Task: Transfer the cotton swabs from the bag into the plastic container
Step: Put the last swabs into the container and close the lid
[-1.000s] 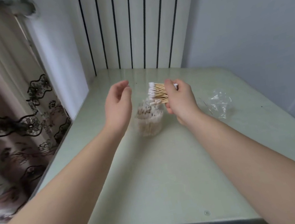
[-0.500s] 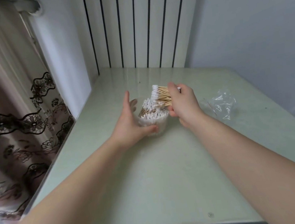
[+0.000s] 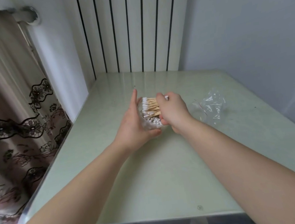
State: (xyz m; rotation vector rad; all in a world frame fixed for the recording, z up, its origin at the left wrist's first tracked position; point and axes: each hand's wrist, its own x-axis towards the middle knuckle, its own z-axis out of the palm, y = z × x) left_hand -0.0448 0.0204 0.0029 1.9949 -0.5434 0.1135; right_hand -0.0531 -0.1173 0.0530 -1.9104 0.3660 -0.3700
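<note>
Your left hand (image 3: 135, 126) cups the plastic container (image 3: 151, 124), already part-filled, while your right hand (image 3: 174, 112) grips more cotton swabs (image 3: 151, 107) just above it, and the bag (image 3: 211, 105) lies nearby, seemingly nearly empty.

My left hand (image 3: 135, 125) cups the left side of the plastic container (image 3: 151, 123), thumb wrapped along its near wall, forefinger straight. Just above the container's mouth my right hand (image 3: 175, 111) grips a bundle of cotton swabs (image 3: 151, 107) lying sideways, white tips toward my left palm. More white tips fill the container. To the right of the container, apart from it, the crumpled clear bag (image 3: 211, 105) lies on the pale green table (image 3: 152, 177).
</note>
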